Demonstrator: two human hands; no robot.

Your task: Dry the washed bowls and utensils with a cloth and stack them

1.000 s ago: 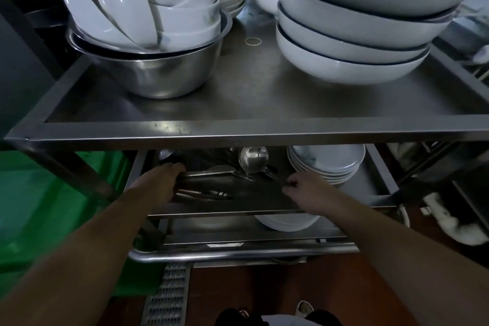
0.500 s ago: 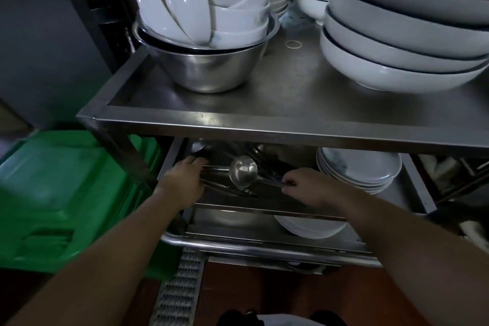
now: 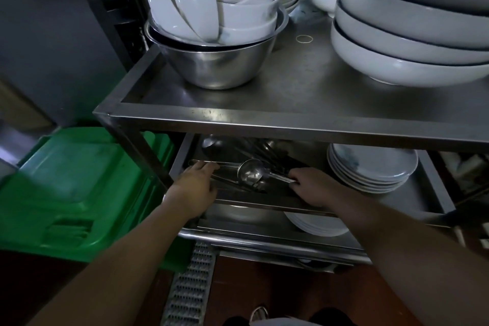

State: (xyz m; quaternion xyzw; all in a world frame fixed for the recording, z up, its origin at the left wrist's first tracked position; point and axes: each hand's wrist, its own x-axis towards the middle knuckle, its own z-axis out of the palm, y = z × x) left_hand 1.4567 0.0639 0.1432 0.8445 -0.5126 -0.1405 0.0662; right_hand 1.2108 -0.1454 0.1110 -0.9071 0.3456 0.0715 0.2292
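Note:
A shallow steel tray (image 3: 254,200) of metal utensils sits on the cart's middle shelf. A steel ladle (image 3: 250,173) lies on top of them, bowl facing up. My left hand (image 3: 197,185) rests at the tray's left end, fingers stretched over a long thin handle. My right hand (image 3: 312,185) is at the tray's right end, fingers curled around the end of the ladle's handle. On the top shelf, a steel mixing bowl (image 3: 219,63) holds several white bowls (image 3: 201,2). No cloth is in view.
Large white bowls (image 3: 410,42) are stacked at the top right, with smaller stacks behind. White plates (image 3: 370,167) sit right of the tray, more plates (image 3: 315,225) on the shelf below. The top shelf's rim (image 3: 264,122) overhangs my hands. A green crate (image 3: 79,188) stands left, a floor grate (image 3: 190,286) below.
My view has shifted left and nearer the cart. The ladle now lies lower, in front between my hands, which have stayed at the tray's two ends.

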